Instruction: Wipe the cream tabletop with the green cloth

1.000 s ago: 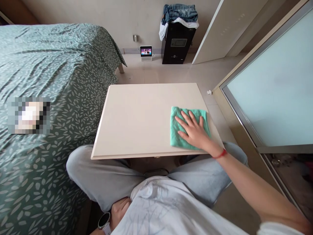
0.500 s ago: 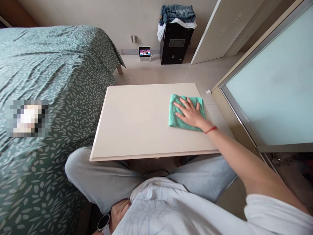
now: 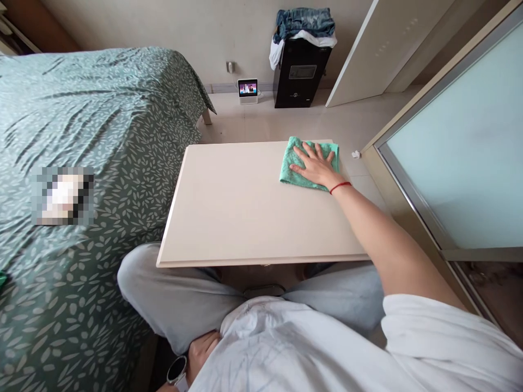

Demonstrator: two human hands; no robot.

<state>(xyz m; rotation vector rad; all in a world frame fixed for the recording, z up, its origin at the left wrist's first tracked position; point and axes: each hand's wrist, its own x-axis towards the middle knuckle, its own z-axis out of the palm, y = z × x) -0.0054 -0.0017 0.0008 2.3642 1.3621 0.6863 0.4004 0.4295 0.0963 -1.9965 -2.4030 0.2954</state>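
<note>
A bedroom, my cream worktop (image 3: 245,212) beside the leaf-print bed (image 3: 118,147).
My right hand (image 3: 316,167) lies flat, fingers spread, on the green cloth (image 3: 288,163) at the worktop's far right corner; my left hand (image 3: 201,349) curls nearer me than the worktop, whether gripping anything I cannot tell.

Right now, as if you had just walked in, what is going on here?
A seated person's right hand is spread flat on a green cloth, pressing it to the pale tabletop at the far right corner. The left hand rests down by the person's lap, away from the tabletop. To the left is a bed with a leaf-patterned cover; beyond the tabletop, a small lit screen stands on the floor beside a black cabinet.
</note>
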